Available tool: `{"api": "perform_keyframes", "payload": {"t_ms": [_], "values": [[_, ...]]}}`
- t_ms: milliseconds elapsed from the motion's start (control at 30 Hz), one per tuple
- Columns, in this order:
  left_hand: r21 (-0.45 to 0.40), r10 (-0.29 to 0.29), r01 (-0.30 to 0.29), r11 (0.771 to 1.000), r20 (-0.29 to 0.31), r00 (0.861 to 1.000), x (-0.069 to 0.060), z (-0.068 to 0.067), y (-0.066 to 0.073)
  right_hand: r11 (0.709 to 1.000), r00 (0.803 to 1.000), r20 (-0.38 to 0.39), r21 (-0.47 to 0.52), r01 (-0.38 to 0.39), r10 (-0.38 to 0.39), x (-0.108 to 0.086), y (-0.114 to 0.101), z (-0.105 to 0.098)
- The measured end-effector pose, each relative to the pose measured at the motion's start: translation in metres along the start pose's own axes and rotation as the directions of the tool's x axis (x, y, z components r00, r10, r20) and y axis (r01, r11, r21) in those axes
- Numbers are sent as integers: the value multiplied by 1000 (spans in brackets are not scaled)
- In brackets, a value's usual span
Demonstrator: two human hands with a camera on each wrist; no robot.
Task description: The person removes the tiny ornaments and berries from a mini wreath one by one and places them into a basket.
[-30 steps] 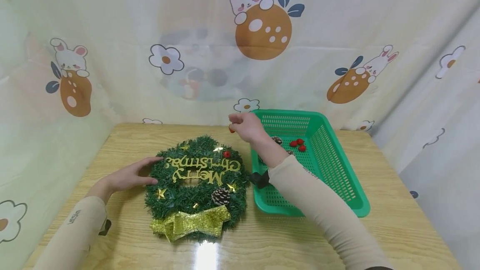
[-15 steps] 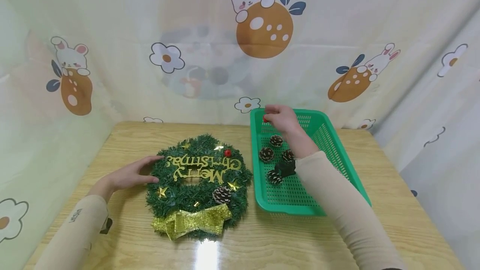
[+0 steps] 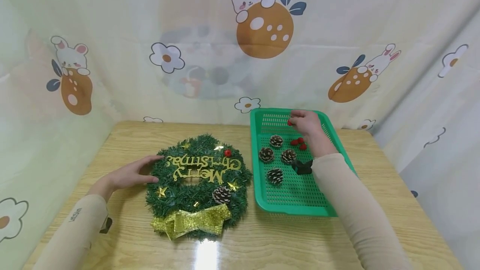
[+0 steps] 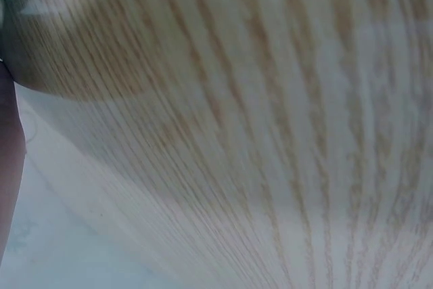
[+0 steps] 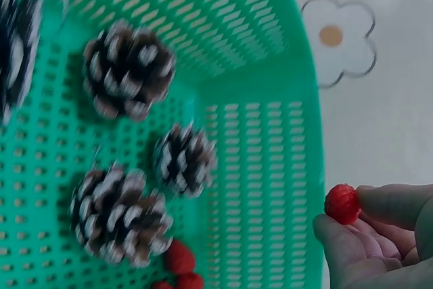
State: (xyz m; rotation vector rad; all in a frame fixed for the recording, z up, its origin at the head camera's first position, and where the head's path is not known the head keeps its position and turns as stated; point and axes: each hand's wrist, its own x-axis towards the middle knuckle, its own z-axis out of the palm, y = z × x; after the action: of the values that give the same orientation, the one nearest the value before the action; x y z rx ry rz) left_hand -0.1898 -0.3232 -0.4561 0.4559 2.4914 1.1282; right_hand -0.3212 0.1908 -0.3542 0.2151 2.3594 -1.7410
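Note:
A green Christmas wreath (image 3: 159, 201) lies on the wooden table, bearing gold "Merry Christmas" lettering, gold stars, a gold bow, one pine cone and a red berry. My left hand (image 3: 129, 175) rests at its left edge, thumb and fingers apart and touching the greenery. Over the far part of the green basket (image 3: 285, 210), my right hand (image 3: 307, 125) pinches a small red berry (image 5: 342, 204) between thumb and fingertips. Inside the basket sit several pine cones (image 3: 275, 176) and a small cluster of red berries (image 3: 302, 146). The left wrist view holds mostly tabletop.
The wooden table (image 3: 277, 243) extends in front of the wreath and basket. A patterned curtain (image 3: 210, 86) hangs close behind the table's back edge and along both sides. The basket's raised walls stand just right of the wreath.
My right hand has moved right, from beyond the basket's left rim to above its far interior, carrying the red berry. The left hand and wreath stay in place.

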Motion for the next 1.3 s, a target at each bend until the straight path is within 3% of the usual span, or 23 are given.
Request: {"api": "perform_keyframes", "payload": {"t_ms": [200,500,767,1300], "values": [[7,-2,2,1000,-1,1000,0,0,1,1000,999,-26,-9,-20,20,6,13,-11],[5,-7,7,1000,-3,1000,0,0,0,993,997,-56,-102,-53,48,9,32,-22],[6,-9,9,1000,-1,1000,0,0,-2,968,994,-61,-228,-104,92,10,41,-23],[-2,-1,1,1000,-1,1000,1,0,-4,940,986,-116,-304,-153,123,19,58,-23]]}}
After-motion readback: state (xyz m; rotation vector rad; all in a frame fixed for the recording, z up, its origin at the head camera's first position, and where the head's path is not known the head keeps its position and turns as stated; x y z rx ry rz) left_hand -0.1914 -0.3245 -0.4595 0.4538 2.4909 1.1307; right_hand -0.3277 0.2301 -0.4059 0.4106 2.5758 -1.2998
